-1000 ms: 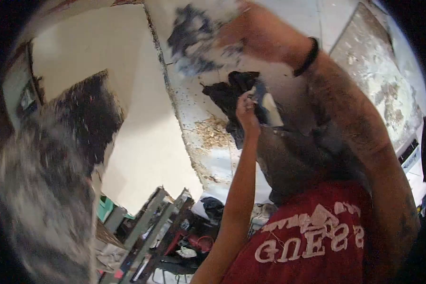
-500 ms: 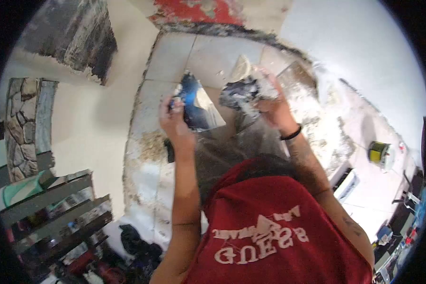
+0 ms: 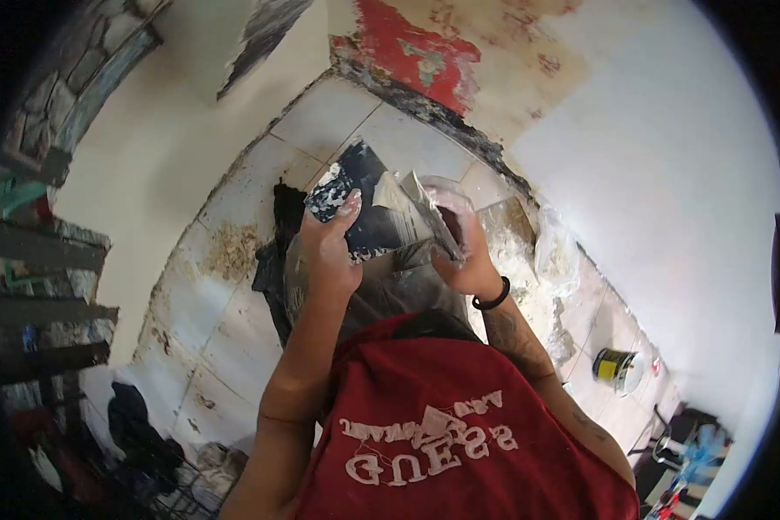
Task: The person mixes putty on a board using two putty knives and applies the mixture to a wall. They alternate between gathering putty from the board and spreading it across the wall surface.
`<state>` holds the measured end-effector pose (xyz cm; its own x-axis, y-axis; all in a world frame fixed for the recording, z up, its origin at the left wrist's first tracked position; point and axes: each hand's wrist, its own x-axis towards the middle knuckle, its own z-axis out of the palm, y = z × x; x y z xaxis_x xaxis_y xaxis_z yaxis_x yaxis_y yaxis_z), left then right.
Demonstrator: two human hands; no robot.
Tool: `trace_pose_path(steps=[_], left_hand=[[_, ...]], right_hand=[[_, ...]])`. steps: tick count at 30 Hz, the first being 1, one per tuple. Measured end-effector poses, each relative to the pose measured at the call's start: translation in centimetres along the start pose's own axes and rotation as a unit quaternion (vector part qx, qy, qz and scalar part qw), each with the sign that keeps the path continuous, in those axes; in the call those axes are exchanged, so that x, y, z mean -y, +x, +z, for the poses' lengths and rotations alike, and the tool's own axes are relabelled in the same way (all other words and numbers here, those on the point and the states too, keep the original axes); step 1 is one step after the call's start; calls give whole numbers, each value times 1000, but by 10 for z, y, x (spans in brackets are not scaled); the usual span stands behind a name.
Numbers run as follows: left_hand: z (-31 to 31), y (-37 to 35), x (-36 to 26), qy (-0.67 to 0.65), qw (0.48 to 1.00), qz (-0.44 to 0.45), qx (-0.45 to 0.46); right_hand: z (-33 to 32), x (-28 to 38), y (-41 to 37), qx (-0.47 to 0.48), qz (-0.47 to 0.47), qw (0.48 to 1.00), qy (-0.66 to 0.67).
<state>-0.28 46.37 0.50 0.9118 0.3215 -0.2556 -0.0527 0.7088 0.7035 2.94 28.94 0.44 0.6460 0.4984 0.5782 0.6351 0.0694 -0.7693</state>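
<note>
My left hand (image 3: pixel 329 238) grips the left edge of a dark blue flat plate (image 3: pixel 368 230), its thumb on top. White putty is caked on the plate's left corner, and a smooth cream smear of putty (image 3: pixel 392 192) lies near its right side. My right hand (image 3: pixel 468 264) is closed around a thin greyish, putty-coated spreader (image 3: pixel 438 215). This spreader stands tilted at the plate's right edge, close to the cream smear; whether it touches cannot be told. Its exact shape is partly hidden by my fingers.
A white, powdery heap (image 3: pixel 516 260) and a clear plastic bag (image 3: pixel 556 260) lie on the tiled floor by the wall. A bucket (image 3: pixel 617 371) with a yellow label stands farther right. Dark cloth (image 3: pixel 288 212) lies left of my legs. Slatted dark shelving (image 3: pixel 43 312) is at left.
My right hand has brought the spreader in from the right to the plate's edge. The plate has turned flatter toward me. The head view has swung, shifting the room.
</note>
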Motion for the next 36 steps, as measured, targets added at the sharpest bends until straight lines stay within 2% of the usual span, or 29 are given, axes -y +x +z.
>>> trace_pose_path(steps=[4, 8, 12, 13, 16, 17, 19, 20, 21, 24, 25, 28, 31, 34, 36], left_hand=[[-15, 3, -4, 8, 1000, -25, 0], [-25, 8, -4, -30, 999, -42, -6], [-31, 9, -19, -18, 999, -31, -10], [-31, 9, -23, -12, 1000, -27, -6], [-31, 17, -23, 10, 1000, -11, -19], [-36, 25, -18, 37, 999, -7, -32], [-46, 35, -11, 92, 994, 0, -55], [-52, 41, -4, 88, 995, 23, -42], [-60, 46, 5, 83, 995, 45, -28], [-61, 46, 10, 79, 992, 102, 13], [-59, 45, 10, 77, 989, 122, 25], [-57, 41, 10, 119, 981, 153, 26], [-64, 41, 14, 136, 971, 185, 71], [-72, 44, 20, 240, 955, 175, 14], [-83, 56, 27, 278, 940, 199, -5]], right_hand=[[6, 9, 5, 71, -10, 990, -120], [8, -5, 3, 118, 28, 974, -192], [-5, -73, -35, 213, 142, 939, -229], [-7, -78, -36, 201, 190, 942, -188], [-22, -93, -36, 99, 154, 977, -107], [-19, -71, -24, 77, 168, 971, -153], [-13, -30, 2, 99, 134, 969, -182], [-10, -18, 9, 107, 118, 968, -196], [-7, -15, 9, 117, 102, 975, -157], [9, 13, 21, 185, 131, 949, -218], [14, 16, 22, 194, 164, 945, -206], [24, 4, 22, 241, 152, 921, -266], [38, -4, 15, 245, 117, 917, -293], [38, -12, 0, 278, 186, 901, -275], [36, -9, -2, 328, 199, 879, -283]])
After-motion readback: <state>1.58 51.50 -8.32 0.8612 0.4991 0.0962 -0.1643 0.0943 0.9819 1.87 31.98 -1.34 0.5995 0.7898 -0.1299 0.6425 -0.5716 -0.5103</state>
